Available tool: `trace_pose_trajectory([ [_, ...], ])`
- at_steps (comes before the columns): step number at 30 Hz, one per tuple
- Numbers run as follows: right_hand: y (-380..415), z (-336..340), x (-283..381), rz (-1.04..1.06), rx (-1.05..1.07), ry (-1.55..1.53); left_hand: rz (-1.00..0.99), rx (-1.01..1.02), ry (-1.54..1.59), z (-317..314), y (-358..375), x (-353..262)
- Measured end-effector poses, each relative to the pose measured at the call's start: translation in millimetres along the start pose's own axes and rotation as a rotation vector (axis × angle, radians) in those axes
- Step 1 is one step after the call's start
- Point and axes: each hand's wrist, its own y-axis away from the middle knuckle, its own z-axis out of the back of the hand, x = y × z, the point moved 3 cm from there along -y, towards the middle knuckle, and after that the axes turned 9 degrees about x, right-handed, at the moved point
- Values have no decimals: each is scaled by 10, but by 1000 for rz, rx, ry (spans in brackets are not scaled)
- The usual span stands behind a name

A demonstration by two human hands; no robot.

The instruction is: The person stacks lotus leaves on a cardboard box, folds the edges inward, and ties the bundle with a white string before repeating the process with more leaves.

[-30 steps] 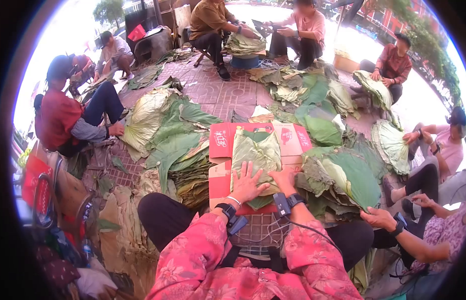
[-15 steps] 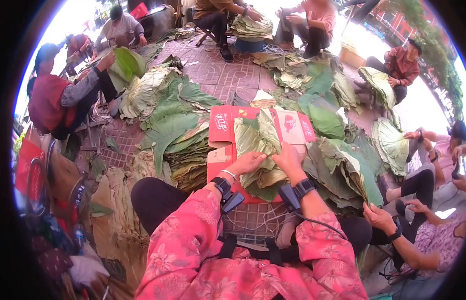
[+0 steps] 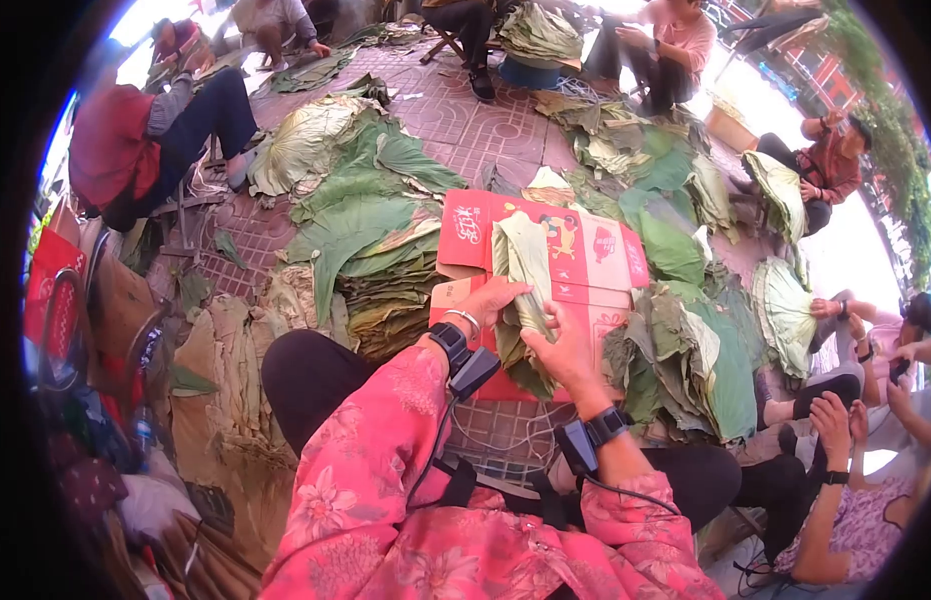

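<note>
A dried lotus leaf point(image 3: 526, 262), folded into a narrow strip, lies over a flattened red cardboard box point(image 3: 465, 245) in front of me. My left hand point(image 3: 488, 303) grips the leaf's left edge between thumb and fingers. Against the lower right edge of the leaf, my right hand point(image 3: 565, 348) has its thumb and fingers apart. Below my hands, the leaf's darker green lower end hangs toward my lap. Wrist devices with cables sit on both my forearms.
Piles of lotus leaves lie left point(image 3: 360, 225) and right point(image 3: 700, 350) of the box. Brown flattened leaves point(image 3: 225, 370) cover the ground at left. Bags point(image 3: 60, 280) stand at far left. Several people sit around, one in a red vest point(image 3: 115, 135); some handle leaves.
The leaf, broader and crumpled before, is now folded into a narrower strip. My right hand has loosened its pinch and moved lower. A co-worker's hand at right has left the leaf pile.
</note>
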Motion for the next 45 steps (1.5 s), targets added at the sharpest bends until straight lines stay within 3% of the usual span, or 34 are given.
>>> trace_pose_trajectory([
  [3, 261, 110, 457, 485, -321, 445, 87, 2, 142, -22, -102, 4],
  [6, 505, -253, 593, 489, -111, 147, 188, -45, 215, -187, -126, -69],
  [7, 519, -316, 566, 335, -81, 46, 197, -96, 199, -213, -136, -70],
  [11, 573, -339, 418, 341, 127, 351, 190, -189, 28, -203, -360, -19],
  [15, 667, -109, 599, 643, -149, 249, 82, -242, 25, -169, -350, 38],
  [18, 442, 67, 417, 379, -298, 193, 39, -313, -7, -105, -142, 44],
  [19, 341, 62, 236, 310, -214, 244, -22, -276, -41, -29, -131, 105],
  [23, 244, -218, -177, 314, -44, 417, -189, -214, -75, 34, -20, 175],
  [26, 297, -297, -164, 310, -87, 472, -260, -282, -202, 88, -82, 213],
  [29, 317, -294, -180, 328, -82, 465, -153, -488, -1103, -294, 240, -226],
  [32, 359, -295, -110, 330, -108, 481, -160, -475, -1253, -400, 327, -328],
  [35, 337, -344, -179, 329, -101, 487, -365, -649, -1118, -351, 476, -301],
  [38, 348, -368, -169, 366, -84, 546, -404, -753, -1056, -144, 605, -167],
  [42, 335, -447, -185, 335, -43, 635, -165, -648, -775, -148, 696, -245],
  [45, 337, -481, -246, 327, -41, 666, -199, -661, -884, -126, 596, -161],
])
